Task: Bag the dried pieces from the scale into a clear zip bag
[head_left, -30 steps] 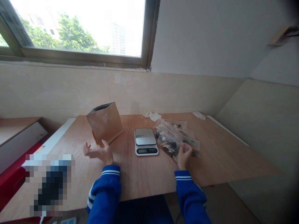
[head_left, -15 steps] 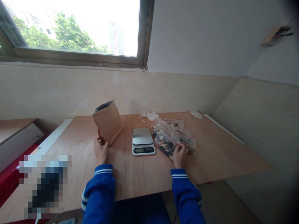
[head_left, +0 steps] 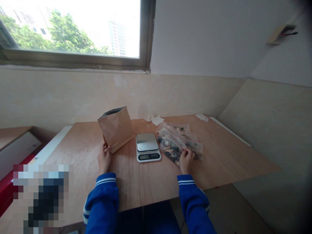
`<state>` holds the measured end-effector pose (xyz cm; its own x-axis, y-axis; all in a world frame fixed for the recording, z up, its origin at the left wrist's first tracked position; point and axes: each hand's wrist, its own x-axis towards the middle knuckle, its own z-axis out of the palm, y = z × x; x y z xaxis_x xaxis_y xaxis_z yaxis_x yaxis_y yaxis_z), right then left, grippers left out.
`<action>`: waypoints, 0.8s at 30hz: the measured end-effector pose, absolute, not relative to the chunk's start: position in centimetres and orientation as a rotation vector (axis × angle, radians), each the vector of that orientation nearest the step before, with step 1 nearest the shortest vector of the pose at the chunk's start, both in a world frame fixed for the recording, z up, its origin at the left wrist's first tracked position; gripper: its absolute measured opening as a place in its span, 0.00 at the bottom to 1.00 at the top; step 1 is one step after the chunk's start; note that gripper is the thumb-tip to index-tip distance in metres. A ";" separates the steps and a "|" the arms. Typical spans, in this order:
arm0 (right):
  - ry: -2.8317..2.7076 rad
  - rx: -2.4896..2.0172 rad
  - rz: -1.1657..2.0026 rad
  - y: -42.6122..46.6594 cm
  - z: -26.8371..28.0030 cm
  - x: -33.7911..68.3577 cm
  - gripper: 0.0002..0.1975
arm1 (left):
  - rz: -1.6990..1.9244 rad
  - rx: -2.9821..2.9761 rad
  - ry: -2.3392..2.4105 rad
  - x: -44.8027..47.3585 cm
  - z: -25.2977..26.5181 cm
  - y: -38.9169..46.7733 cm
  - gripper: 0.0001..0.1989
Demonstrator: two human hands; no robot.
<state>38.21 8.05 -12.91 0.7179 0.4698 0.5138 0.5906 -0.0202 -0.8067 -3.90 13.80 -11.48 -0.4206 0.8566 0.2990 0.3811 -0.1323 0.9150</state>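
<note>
A brown kraft paper pouch (head_left: 117, 128) with a dark lining stands on the table, leaning, its mouth open at the top. My left hand (head_left: 104, 159) grips its lower left corner, with some fingers hidden behind it. On the right lies a heap of clear zip-lock bags (head_left: 172, 143) with red seal lines and small dark and tan pieces inside. My right hand (head_left: 187, 160) pinches the upper edge of the nearest bag, which rests on the table. Between the hands sits a white kitchen scale (head_left: 147, 147) with a bare steel plate.
The wooden table (head_left: 136, 185) runs back to the wall. Crumpled white paper scraps (head_left: 156, 120) lie behind the scale, and another white scrap (head_left: 202, 117) is at the back right. A blurred-out dark shape (head_left: 46, 198) covers the near left corner.
The kraft pouch has turned so its broad face shows more, and it sits slightly closer to the scale. My right hand keeps its pinch on the bag. The view has shifted slightly.
</note>
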 end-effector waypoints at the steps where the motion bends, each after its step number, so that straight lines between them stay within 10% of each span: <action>1: -0.862 -1.662 -0.117 8.0 -12.9 38.2 0.13 | 1.562 1.393 1.749 -3.9 -11.5 13.8 0.21; 13: -1.042 -1.974 -0.160 8.0 -12.3 36.8 0.36 | 1.535 1.513 1.642 -3.7 -12.6 14.4 0.24; 24: -1.122 -2.238 -0.416 12.3 -10.9 37.9 0.23 | 1.004 1.784 2.160 -2.7 -10.9 13.4 0.27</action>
